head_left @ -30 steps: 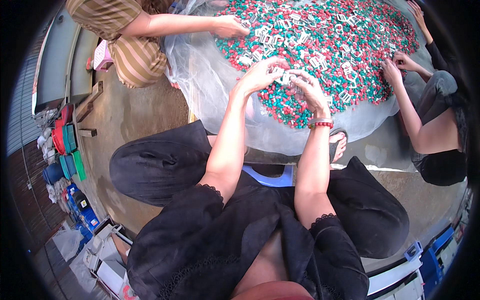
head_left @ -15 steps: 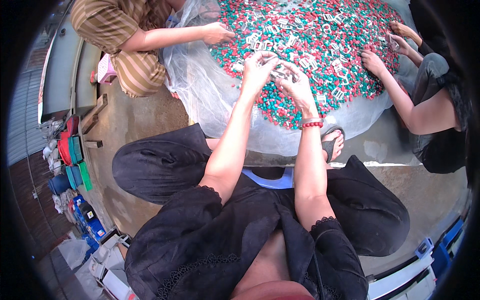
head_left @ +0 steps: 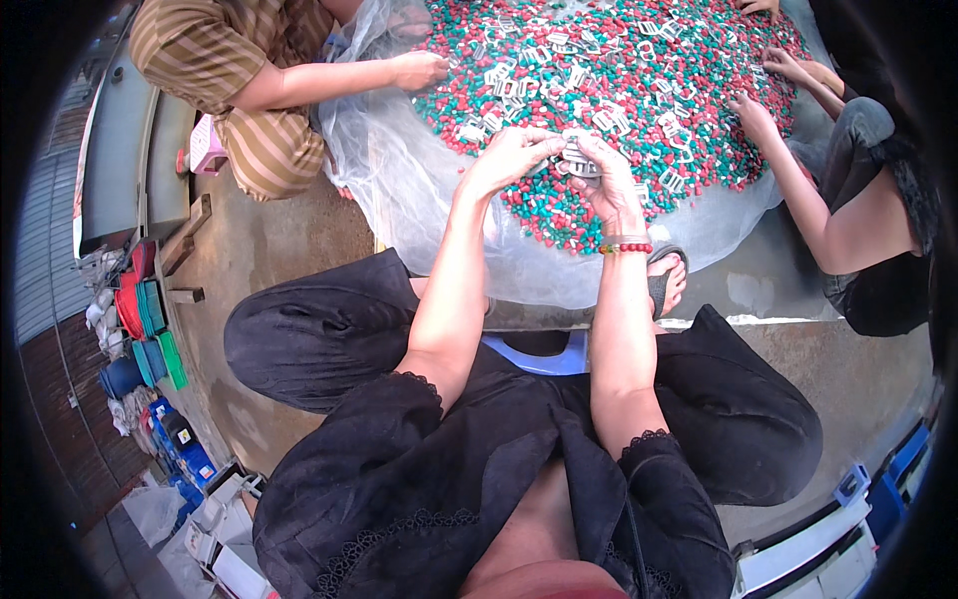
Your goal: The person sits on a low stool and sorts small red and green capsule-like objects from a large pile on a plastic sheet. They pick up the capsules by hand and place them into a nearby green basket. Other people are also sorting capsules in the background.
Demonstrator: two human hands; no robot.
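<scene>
Translucent sheeting (head_left: 374, 150) bears a broad spread of small red, green and white pieces (head_left: 544, 215), with loose buckles (head_left: 672, 181) scattered among them. Seen from nearby, the right hand (head_left: 612, 187) closes thumb and fingers on a small stack of pale buckles (head_left: 582, 164), held above the near side of the spread. The left hand (head_left: 507, 166) brings its fingertips close beside the stack; whether they grip one cannot be told. Such buckles appear light, stiff and smooth, likely to slide over one another; their thin bars might snap if bent. Best hold: the outer frame, between thumb and forefinger.
</scene>
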